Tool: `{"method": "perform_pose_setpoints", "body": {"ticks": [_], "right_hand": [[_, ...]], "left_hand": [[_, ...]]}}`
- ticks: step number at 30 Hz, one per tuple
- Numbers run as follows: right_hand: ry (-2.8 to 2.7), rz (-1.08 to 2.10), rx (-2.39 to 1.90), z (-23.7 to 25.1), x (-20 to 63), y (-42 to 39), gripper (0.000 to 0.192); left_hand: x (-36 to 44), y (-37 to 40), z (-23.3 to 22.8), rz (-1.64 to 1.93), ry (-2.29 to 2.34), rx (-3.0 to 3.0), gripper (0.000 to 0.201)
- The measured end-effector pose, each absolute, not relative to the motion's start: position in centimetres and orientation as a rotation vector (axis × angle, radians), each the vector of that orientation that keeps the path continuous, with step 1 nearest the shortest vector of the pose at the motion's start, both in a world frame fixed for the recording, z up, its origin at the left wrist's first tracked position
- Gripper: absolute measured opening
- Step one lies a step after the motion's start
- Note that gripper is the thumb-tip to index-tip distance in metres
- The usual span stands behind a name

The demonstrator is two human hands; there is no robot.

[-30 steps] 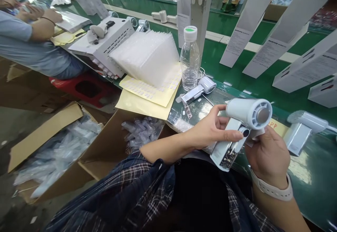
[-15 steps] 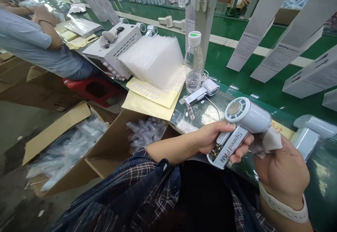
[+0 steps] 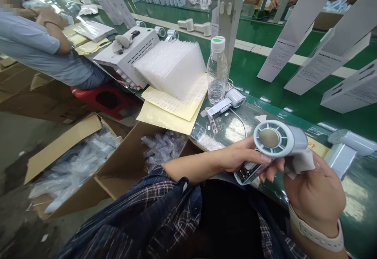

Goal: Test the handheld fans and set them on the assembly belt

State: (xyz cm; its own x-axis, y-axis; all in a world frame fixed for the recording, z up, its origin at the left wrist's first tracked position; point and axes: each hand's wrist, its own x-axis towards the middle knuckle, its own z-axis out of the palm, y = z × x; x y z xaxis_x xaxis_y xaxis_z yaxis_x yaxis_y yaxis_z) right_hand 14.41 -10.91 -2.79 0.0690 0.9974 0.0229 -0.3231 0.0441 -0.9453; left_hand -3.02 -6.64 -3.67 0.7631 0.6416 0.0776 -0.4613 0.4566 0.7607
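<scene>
Fingers, left: my left hand is curled around the handle of the handheld fan, thumb over the top and fingertips wrapped under its lower edge.
Fingers, right: my right hand pinches a small white cloth against the back of the fan's barrel; the fingers are closed narrow on the cloth and mostly hidden behind the fan.
Fan, where it is: held in the air just above the near edge of the green surface, between my two hands, touching both.
Long axis: the handle runs down and to the left into my left palm; the round barrel sits at the top, its grille and metal hub turned toward me.
Which way from the fingers: the barrel lies up and to the right of my left fingers and just left of my right ones, so the right hand is nearer the barrel and the left is nearer the handle.
Wrist: a pale watch strap on my right arm.
Beyond, on the surface: a second fan lies flat beside a water bottle; another fan lies to my right.
Further left: yellow sticker sheets under a stack of bubble bags.
Far: white cartons stand on the green belt; a co-worker's sleeve is at the far left.
</scene>
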Motion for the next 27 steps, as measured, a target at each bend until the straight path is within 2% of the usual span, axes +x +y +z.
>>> {"method": "perform_pose_setpoints", "body": {"ticks": [7,15,22,25,27], "right_hand": [[-0.952,1.368,-0.928,-2.4,14.0,-10.8,0.03],[-0.86,1.289,-1.02,-2.8,13.7,-10.3,0.021],[-0.807,1.3,-1.0,-3.5,12.9,-8.3,0.022],[-0.877,1.097,-1.093,-4.3,12.2,-7.6,0.049],[-1.029,0.944,-1.072,-4.3,11.9,-8.0,0.056]], "left_hand": [[-3.1,-6.7,-3.1,0.721,0.322,0.895,0.072],[-3.6,-6.8,-2.8,0.749,0.36,1.018,0.065],[-3.6,-7.3,-3.8,0.893,0.54,1.135,0.081],[-3.6,-7.5,-4.7,1.004,0.628,1.242,0.083],[-3.3,-7.5,-5.1,1.133,0.682,1.285,0.081]]}}
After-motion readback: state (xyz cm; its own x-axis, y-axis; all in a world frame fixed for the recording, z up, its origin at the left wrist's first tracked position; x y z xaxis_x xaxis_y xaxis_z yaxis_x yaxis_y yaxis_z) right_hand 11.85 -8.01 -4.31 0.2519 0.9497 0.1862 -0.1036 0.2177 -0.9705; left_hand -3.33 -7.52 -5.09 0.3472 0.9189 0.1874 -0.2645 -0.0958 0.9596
